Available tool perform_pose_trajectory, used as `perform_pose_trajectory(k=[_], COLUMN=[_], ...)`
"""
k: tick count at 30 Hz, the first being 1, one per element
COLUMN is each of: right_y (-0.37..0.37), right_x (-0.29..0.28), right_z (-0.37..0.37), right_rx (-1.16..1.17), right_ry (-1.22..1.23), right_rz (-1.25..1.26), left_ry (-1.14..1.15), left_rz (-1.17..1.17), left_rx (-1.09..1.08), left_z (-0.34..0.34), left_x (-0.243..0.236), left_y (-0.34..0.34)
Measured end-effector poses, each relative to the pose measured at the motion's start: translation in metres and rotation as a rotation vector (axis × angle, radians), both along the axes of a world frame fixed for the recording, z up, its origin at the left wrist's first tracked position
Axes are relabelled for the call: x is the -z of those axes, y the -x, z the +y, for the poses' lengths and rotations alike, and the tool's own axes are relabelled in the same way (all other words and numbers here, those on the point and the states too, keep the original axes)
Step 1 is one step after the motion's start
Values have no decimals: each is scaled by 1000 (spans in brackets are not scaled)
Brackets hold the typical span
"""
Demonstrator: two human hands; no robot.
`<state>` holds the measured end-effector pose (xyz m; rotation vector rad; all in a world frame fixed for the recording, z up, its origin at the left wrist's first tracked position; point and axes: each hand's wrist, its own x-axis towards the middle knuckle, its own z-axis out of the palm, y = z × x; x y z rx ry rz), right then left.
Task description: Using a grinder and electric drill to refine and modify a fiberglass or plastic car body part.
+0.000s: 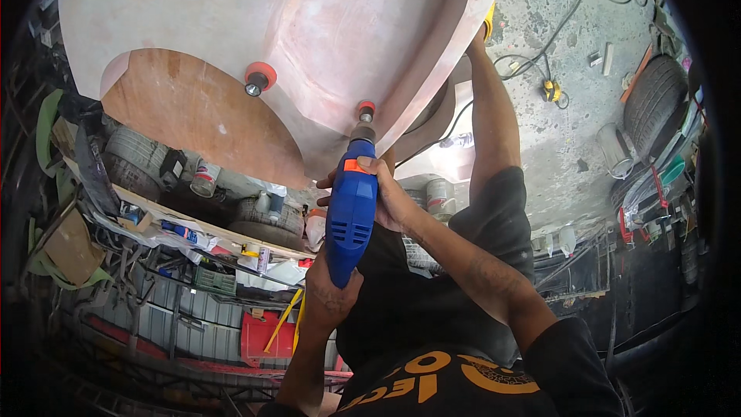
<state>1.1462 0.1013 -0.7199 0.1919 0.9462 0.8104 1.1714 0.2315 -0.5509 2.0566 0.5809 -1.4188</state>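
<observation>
Both of my hands hold a blue power drill [351,220] with an orange patch on its side. My left hand [333,292] wraps round its rear end. My right hand [388,197] grips the body nearer the chuck, its thumb by the orange patch. A small red round attachment [367,106] with a metal shank is at the drill's front end, over or against a large pale pink-white moulded panel [347,23]. I cannot tell whether it touches. A similar red disc with a dark hub [259,77] stands on the panel to the left, apart from my hands.
A brown smooth area [201,116] fills the panel's lower left. Tyres [266,220] and cans [205,177] stand below it, beside a cluttered plank. A black cable [448,135] runs at right. Another cable with a yellow connector [551,91] lies on the concrete floor, near another tyre [654,100].
</observation>
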Motion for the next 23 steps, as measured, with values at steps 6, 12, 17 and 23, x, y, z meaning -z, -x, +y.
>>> perform_pose_trajectory(k=[6,12,17,23], right_y=[2,2,1,4], right_x=[0,0,-1,1], right_z=[1,0,0,1], right_rx=[-31,-95,-91,-89], right_ry=[47,62,65,61], right_rz=[26,-28,-16,-15], left_ry=[13,24,19,1], left_rz=[28,12,31,31], left_rx=[-18,-22,-24,-11], left_z=[2,5,6,5], left_x=[3,6,5,5], left_y=[-4,-1,-2,-1])
